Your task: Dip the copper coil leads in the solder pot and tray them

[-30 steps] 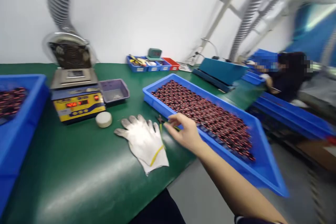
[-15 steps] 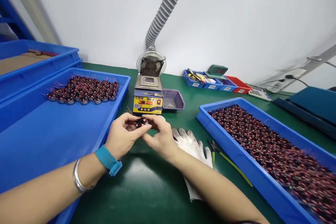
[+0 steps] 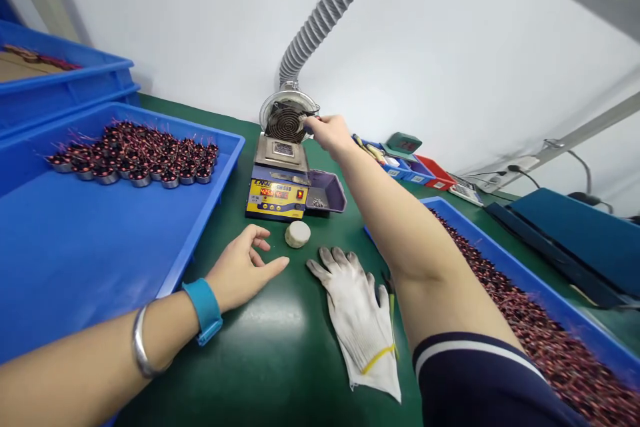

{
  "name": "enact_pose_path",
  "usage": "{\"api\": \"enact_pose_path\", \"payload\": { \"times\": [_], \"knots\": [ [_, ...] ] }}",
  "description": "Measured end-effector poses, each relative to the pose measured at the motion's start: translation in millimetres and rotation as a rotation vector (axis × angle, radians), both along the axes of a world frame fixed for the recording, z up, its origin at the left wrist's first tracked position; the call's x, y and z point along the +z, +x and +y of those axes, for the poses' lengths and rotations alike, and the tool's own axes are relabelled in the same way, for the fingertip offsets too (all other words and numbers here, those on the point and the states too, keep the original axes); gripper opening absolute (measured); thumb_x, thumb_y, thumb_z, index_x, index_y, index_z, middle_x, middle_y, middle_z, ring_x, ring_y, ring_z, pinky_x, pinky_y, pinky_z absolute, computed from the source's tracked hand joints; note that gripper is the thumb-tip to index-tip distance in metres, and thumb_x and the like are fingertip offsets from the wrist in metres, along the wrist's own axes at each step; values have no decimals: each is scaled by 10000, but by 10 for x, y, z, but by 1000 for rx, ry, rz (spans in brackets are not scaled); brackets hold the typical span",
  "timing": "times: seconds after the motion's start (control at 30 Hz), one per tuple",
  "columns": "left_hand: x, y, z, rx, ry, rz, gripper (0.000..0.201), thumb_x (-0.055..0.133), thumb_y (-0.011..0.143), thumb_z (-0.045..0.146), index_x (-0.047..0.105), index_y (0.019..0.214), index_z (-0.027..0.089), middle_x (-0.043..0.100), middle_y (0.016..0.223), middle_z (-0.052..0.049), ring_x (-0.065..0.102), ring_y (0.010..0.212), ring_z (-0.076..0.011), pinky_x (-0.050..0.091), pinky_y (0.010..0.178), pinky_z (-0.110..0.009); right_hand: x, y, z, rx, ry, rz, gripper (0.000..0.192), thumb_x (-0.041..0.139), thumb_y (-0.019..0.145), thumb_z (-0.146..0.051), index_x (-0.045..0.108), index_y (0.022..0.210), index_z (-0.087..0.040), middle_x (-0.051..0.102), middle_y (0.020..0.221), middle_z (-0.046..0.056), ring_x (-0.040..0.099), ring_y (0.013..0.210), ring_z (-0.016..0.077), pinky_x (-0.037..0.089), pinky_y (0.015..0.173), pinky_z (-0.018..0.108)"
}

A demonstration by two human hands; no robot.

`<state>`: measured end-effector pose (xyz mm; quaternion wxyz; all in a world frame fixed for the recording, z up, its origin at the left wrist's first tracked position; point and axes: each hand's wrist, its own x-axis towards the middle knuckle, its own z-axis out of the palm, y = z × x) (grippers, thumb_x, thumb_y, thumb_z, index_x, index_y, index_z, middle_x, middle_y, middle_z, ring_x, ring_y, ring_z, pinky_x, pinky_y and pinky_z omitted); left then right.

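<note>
My left hand [image 3: 245, 268] hovers over the green table, fingers apart and bent a little, with nothing in it. A round whitish puck [image 3: 298, 234] lies just to the right of its fingertips. Stretched forward, my right hand [image 3: 328, 132] pinches a small wound coil with dark wire ends [image 3: 307, 117], mostly hidden by the fingers. It is up beside the round fume-extractor intake [image 3: 286, 124], behind the yellow-fronted solder pot [image 3: 277, 199]. The pot's square opening [image 3: 283, 149] is below and left of this hand.
A blue tray [image 3: 125, 227] on the left holds rows of coils. Another blue tray [image 3: 590, 333] on the right is full of them. A white glove [image 3: 357, 313] lies over green-handled cutters [image 3: 392, 320]. A purple bin [image 3: 336, 195] adjoins the pot; a grey hose [image 3: 330, 3] rises behind.
Both hands were together at the coil in front of the pot. My left hand has let go and opened; my right hand has carried the coil forward and up to the extractor.
</note>
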<state>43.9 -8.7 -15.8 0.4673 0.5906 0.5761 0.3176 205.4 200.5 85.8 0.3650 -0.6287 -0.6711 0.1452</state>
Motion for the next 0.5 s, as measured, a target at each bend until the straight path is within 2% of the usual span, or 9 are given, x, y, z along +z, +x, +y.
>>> {"api": "enact_pose_path", "payload": {
  "times": [0.1,0.23,0.37,0.5],
  "knots": [
    [7,-12,2,-40,39,51,507,632,650,447,478,1052,179,572,944,-42,532,628,-129,455,640,-320,46,-118,248,-20,11,-169,221,562,734,-332,576,723,-111,562,721,73,572,809,201,465,746,303],
    [-9,-19,5,-88,66,111,507,625,651,444,472,1062,189,581,937,-47,529,661,-151,429,613,-316,3,-282,443,-7,27,-275,282,587,722,-340,585,843,-85,589,857,122,579,924,256,458,836,370],
    [-17,-17,9,-98,70,125,508,617,649,447,468,1061,191,585,928,-51,532,668,-157,426,623,-317,-30,-420,502,-2,-16,-388,395,605,696,-372,584,925,-51,601,943,156,582,968,292,458,863,411],
    [-6,-15,14,-118,76,152,501,592,659,441,456,1068,185,581,926,-50,533,671,-158,439,649,-334,-45,-517,489,30,-67,-463,440,593,706,-358,571,977,-13,593,1001,185,584,999,299,456,875,391]
  ]
}}
